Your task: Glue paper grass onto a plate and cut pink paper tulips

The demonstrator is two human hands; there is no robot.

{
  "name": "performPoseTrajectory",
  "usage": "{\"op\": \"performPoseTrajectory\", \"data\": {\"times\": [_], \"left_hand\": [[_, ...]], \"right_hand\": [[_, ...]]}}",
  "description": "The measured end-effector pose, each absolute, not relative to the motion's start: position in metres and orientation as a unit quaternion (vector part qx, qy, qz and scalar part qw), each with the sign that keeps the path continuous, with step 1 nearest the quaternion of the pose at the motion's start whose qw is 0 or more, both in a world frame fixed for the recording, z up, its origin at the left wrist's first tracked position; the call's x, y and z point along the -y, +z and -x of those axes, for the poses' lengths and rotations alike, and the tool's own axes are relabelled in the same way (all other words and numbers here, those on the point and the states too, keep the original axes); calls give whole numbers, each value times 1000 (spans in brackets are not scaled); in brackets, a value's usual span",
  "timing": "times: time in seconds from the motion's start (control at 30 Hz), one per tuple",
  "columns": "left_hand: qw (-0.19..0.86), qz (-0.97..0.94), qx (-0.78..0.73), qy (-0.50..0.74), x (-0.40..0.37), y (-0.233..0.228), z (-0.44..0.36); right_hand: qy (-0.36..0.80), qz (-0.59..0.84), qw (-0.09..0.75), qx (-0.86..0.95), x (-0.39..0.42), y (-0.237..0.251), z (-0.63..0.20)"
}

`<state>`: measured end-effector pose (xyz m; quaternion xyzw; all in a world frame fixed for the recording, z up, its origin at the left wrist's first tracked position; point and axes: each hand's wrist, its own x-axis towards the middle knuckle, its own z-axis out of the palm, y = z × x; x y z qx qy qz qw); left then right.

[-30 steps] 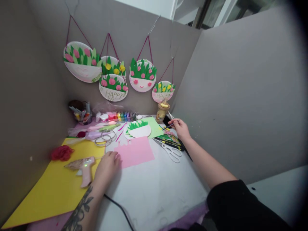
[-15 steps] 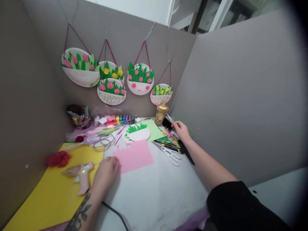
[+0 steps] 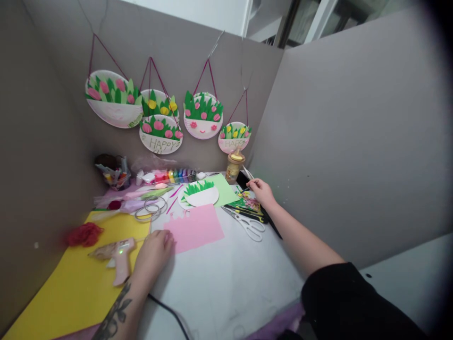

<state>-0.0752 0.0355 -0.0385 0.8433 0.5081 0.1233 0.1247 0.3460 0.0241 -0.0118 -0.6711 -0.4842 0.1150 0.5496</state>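
My left hand [image 3: 155,249] rests by the left edge of a pink sheet of paper [image 3: 194,230], its fingers curled together; whether anything is between them is hidden. My right hand [image 3: 262,191] reaches to the table's back right corner. Its closed fingers grip a slim pale tool [image 3: 248,173] that points up and left, too small to identify surely. Colourful paper scraps [image 3: 249,200] lie just below that hand. White-handled scissors [image 3: 250,230] and black-and-yellow tools [image 3: 247,213] lie nearby. Behind the pink sheet is a white paper plate piece [image 3: 202,198] with green paper grass.
A pink glue gun [image 3: 122,259] and red yarn [image 3: 85,234] lie on yellow paper [image 3: 71,288] at left. Metal rings [image 3: 150,209], a pen holder [image 3: 115,174], clay pots [image 3: 175,176] and a brown bottle [image 3: 235,167] stand farther back. Decorated plates [image 3: 162,134] hang on the grey partition.
The view has shifted slightly, so everything sits a little farther left. Both hands hold nearly the same places relative to the table.
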Motion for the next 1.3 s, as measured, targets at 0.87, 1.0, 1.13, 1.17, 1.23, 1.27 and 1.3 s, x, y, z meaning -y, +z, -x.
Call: {"op": "performPoseTrajectory", "data": {"times": [0.87,1.0,1.13,1.17,1.23,1.27,1.3], "left_hand": [[119,-842,-520,86,-22,-27,65],[123,-847,-512,79,-19,-27,63],[113,-859,-494,75,-16,-28,61],[111,-860,-493,77,-16,-28,60],[108,-859,-493,81,-15,-28,60],[107,-859,-494,80,-15,-29,60],[106,-859,-495,78,-15,-29,61]], "right_hand": [[96,737,402,535,118,-20,-285],[12,891,167,422,123,-20,-327],[42,930,39,363,128,-38,-345],[45,934,24,352,128,-40,-345],[48,940,3,337,128,-43,-346],[48,942,-2,332,127,-44,-346],[48,943,-4,330,127,-44,-347]]}}
